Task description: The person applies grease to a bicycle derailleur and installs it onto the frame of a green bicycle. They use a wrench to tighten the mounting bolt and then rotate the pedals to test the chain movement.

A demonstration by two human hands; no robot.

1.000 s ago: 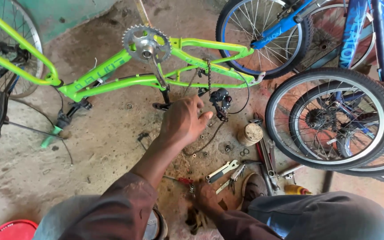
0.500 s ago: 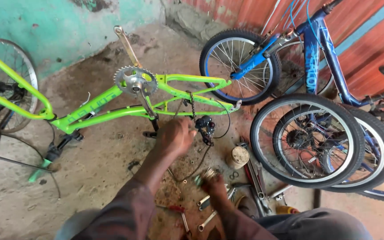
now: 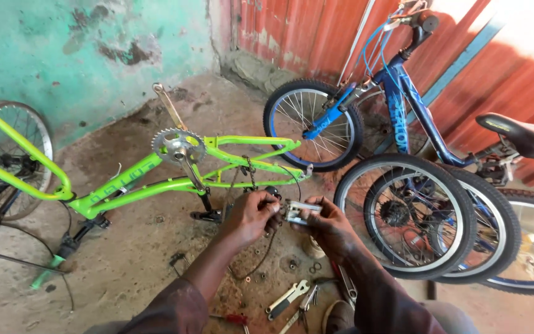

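A small silver metal part (image 3: 296,211), blocky and rectangular, sits level between both hands, above the dirt floor. Just left of it hangs a dark derailleur (image 3: 272,193) beside the upturned green frame (image 3: 156,179).

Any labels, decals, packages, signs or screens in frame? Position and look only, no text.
Decal on the green bike frame: dark lettering along the lower tube, left of the left hand.
Decal on the blue bike frame: pale lettering down the tube, upper right.
No packages, signs or screens.
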